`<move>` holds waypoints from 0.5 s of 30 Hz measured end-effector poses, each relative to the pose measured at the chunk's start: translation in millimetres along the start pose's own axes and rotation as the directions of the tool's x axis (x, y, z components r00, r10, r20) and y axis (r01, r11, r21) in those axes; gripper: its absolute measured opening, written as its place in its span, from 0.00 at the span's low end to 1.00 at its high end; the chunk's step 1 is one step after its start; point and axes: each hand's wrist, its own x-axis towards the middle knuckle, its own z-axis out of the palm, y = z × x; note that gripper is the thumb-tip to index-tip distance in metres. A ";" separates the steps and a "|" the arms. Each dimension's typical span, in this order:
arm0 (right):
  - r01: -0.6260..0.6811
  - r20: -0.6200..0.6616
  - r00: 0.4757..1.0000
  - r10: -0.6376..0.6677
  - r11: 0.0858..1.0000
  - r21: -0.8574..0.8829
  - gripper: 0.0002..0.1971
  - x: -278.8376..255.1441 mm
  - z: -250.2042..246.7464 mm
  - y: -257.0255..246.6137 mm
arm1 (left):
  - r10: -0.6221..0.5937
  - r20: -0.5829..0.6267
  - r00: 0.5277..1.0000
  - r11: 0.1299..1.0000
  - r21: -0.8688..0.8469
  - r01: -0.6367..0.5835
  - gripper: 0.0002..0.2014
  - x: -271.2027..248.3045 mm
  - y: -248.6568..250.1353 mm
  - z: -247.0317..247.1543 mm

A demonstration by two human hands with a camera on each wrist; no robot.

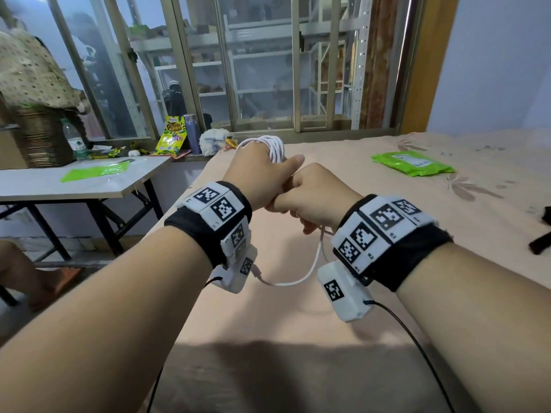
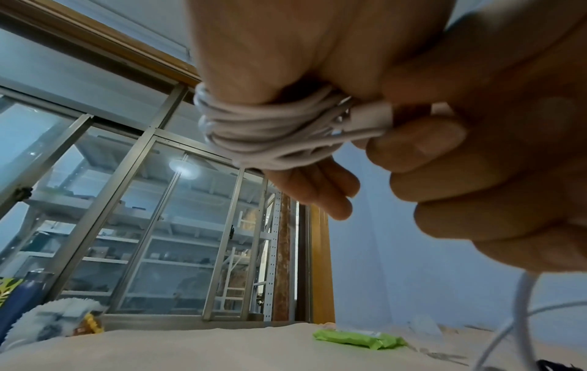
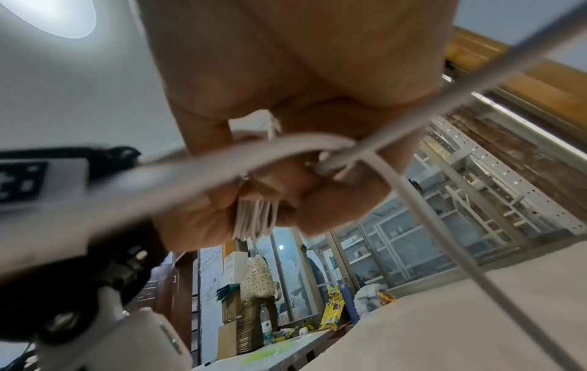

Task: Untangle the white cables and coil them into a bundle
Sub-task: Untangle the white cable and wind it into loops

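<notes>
White cable coil point(image 1: 275, 149) is gripped around the left hand point(image 1: 259, 171); the loose tail point(image 1: 301, 275), pinched by the right hand point(image 1: 313, 195), probably needs wrapping next.

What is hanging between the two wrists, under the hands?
A loose white cable tail sags in a curve there, above the bare bed cover; the head view shows it.

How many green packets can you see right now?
2. One green packet lies on the bed, right of the hands; a flatter green packet lies on the table at left. Others may be hidden.
</notes>
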 end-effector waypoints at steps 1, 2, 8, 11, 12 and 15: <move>-0.005 0.001 1.000 0.005 1.000 -0.006 0.10 0.1 -0.7 0.0 | 0.013 0.004 1.000 1.000 0.021 -0.013 0.24 0.6 -0.1 -0.4; -0.009 0.002 1.000 0.009 1.000 -0.029 0.11 -0.2 -2.0 -0.2 | 0.027 0.011 1.000 0.998 0.049 -0.028 0.24 0.5 1.1 -0.7; 0.000 0.043 0.999 0.009 0.980 -0.197 0.11 -2.2 -13.7 -1.3 | -0.009 0.124 0.992 0.994 0.110 -0.005 0.25 0.3 -4.1 -4.9; 0.050 -0.007 0.999 -0.054 0.960 -0.277 0.06 -0.6 -21.7 -0.3 | -0.050 0.290 0.956 0.998 -0.017 0.057 0.21 -2.5 -7.6 -6.9; 0.061 -0.029 0.997 -0.072 0.957 -0.284 0.06 -0.4 -25.2 0.4 | -0.074 0.337 0.939 0.993 -0.067 0.102 0.21 -5.1 -7.2 -8.2; 0.105 -0.087 0.987 -0.132 0.960 -0.260 0.08 -0.2 -33.0 4.6 | -0.154 0.433 0.888 0.972 -0.094 0.215 0.29 -10.0 -8.4 -12.3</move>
